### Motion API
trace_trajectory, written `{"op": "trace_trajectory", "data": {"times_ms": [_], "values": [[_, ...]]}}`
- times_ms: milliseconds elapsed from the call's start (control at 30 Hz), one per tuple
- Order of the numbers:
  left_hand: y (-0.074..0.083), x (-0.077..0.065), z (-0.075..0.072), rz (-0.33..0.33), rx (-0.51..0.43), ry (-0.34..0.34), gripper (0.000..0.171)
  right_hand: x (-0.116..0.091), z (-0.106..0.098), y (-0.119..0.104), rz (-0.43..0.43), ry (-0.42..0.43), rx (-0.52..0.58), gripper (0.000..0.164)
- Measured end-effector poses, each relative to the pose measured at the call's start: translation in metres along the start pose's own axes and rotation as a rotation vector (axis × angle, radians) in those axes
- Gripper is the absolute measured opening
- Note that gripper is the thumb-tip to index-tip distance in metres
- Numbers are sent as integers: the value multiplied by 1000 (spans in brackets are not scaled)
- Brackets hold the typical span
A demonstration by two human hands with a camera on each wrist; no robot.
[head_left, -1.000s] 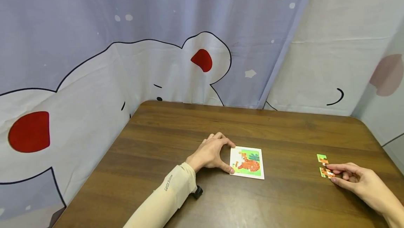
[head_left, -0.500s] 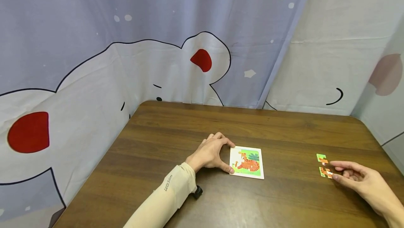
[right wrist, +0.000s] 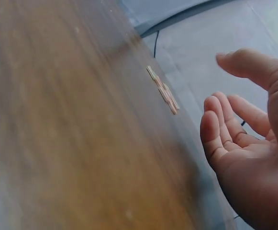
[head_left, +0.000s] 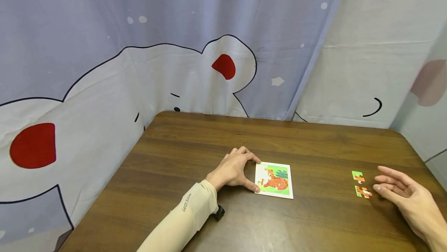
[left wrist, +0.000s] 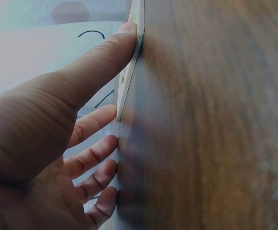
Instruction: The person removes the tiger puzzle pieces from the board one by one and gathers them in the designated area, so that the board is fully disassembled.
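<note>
A square tiger jigsaw puzzle (head_left: pixel 276 182) in a white frame lies flat on the table, its left part blank white. My left hand (head_left: pixel 232 170) holds it at the left side, thumb on the near corner and index fingertip at the far corner. In the left wrist view the thumb (left wrist: pixel 100 60) presses the edge of the frame while the other fingers spread beside it. Two loose jigsaw pieces, an upper one (head_left: pixel 358 176) and a lower one (head_left: pixel 363 192), lie at the right. Just right of them my right hand (head_left: pixel 406 197) hovers with relaxed fingers, holding nothing.
The brown wooden table (head_left: pixel 314 221) runs back to a printed curtain (head_left: pixel 181 73) with white bear shapes. A black wrist device (head_left: pixel 218 213) sits at the left cuff, beside the beige sleeve (head_left: pixel 181 213).
My right hand has let go of the lower jigsaw piece and drawn back to the right, its fingers opening. Both pieces stay on the table. The left hand keeps its place on the puzzle.
</note>
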State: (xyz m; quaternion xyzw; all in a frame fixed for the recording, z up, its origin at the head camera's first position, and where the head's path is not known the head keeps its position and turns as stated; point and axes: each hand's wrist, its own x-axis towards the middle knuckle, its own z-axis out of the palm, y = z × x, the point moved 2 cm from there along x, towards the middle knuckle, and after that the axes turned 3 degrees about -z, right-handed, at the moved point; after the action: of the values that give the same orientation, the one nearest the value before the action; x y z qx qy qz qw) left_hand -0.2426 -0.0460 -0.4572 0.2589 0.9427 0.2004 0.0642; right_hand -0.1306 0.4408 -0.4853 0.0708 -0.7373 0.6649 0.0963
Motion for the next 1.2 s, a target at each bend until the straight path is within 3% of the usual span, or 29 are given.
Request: {"op": "trace_trajectory", "data": {"times_ms": [133,533,700,1000,1200], "values": [[-1,-1,-1,11,4,0,90,6,10,-7,-11,-18,48,70],[0,-1,-2,-3,-9,-1,89,39,67,-66,-90,-127,-115,74],[-1,0,-1,6,-13,1,90,51,99,-84,-132,-159,-59,74],[-2,-1,-1,8,-16,4,90,71,163,-96,-184,-246,-9,74],[0,0,-2,10,-13,-2,89,76,194,-89,-188,-288,-30,75]]}}
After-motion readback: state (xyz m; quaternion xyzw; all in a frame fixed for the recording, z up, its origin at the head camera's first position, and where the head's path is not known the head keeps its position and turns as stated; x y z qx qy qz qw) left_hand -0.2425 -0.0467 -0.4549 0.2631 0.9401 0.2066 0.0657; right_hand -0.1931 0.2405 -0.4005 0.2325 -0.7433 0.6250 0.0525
